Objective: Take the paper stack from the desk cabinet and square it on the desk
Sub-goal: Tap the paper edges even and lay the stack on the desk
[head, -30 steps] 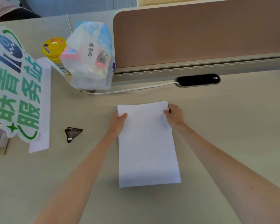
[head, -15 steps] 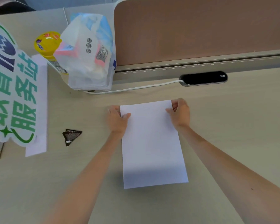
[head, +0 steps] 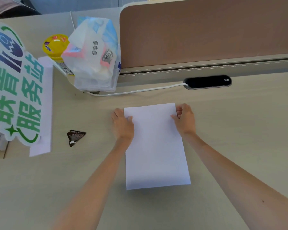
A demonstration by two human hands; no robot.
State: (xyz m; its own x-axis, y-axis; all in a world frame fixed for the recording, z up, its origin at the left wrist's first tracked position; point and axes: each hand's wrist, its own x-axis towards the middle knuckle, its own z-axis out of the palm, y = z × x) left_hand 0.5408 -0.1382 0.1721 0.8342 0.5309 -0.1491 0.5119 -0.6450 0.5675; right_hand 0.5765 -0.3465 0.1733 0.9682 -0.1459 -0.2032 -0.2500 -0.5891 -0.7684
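A white paper stack (head: pixel 156 146) is held over the beige desk (head: pixel 239 130), long side toward me. Its near end casts a shadow on the desk, so that end seems lifted. My left hand (head: pixel 122 125) grips the stack's left edge near the far corner, thumb on top. On the opposite side my right hand (head: pixel 184 121) grips the right edge near the far corner, thumb on top, fingers curled behind. The desk cabinet is out of sight.
A brown partition panel (head: pixel 206 30) runs along the back. A black cable outlet (head: pixel 208 82) with a white cable (head: pixel 136 92) lies beyond the paper. At the left are a plastic bag (head: pixel 93 55), a yellow-lidded bottle (head: pixel 56 45), a green-lettered sign (head: pixel 15 83) and a small dark wrapper (head: pixel 75 136).
The stack and both hands have shifted slightly right and away from me. My right hand has moved further up the right edge, toward the far corner.
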